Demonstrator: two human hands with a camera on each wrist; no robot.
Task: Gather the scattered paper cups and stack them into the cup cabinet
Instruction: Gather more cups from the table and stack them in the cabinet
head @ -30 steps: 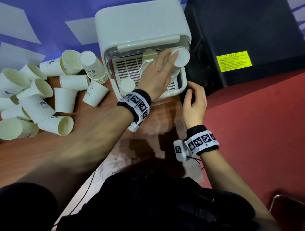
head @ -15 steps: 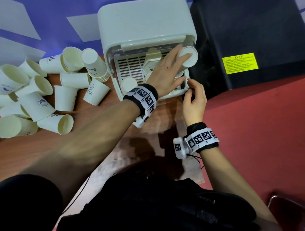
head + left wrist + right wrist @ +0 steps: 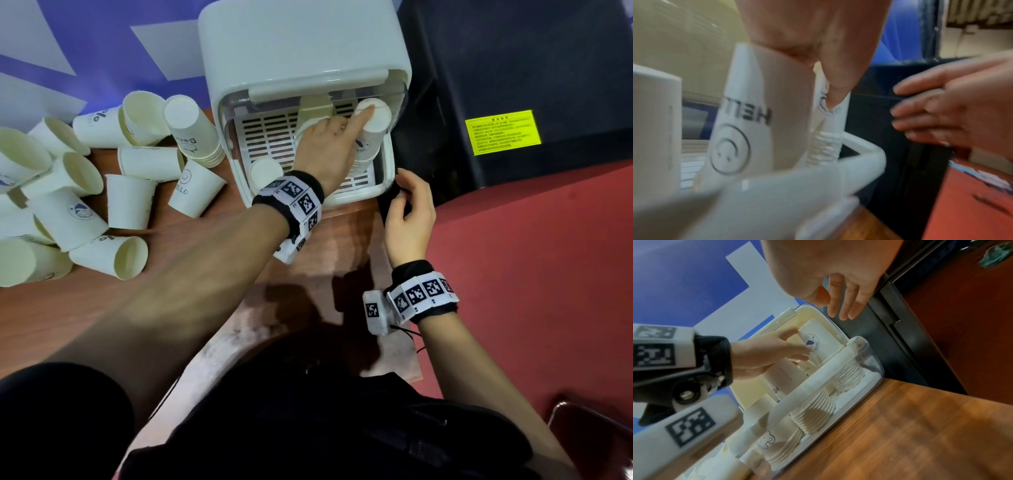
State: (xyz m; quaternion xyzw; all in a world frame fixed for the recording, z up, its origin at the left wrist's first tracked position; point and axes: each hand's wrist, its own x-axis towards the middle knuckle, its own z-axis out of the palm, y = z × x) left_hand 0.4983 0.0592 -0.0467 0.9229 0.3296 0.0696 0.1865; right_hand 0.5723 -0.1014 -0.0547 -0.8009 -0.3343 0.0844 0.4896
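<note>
The white cup cabinet (image 3: 301,51) stands open at the back of the wooden table. My left hand (image 3: 356,123) reaches inside it and holds the top paper cup (image 3: 378,118) of the upside-down stack in the right slot. The index finger lies on the cup's base and the other fingers are on its side, as the right wrist view shows on the blue-logo cup (image 3: 816,340). A "HELLO" cup stack (image 3: 756,113) stands beside it. My right hand (image 3: 407,205) hovers at the cabinet's right front corner with relaxed fingers, holding nothing.
Several loose paper cups (image 3: 130,202) and a short stack (image 3: 191,130) lie on the table left of the cabinet. A third stack (image 3: 265,173) stands in the cabinet's front left. A black box (image 3: 513,68) sits to the right, and red floor (image 3: 531,274) lies beyond the table edge.
The left hand has brought the cup down onto the right stack inside the cabinet, with its index finger now on the base. The right hand has barely moved.
</note>
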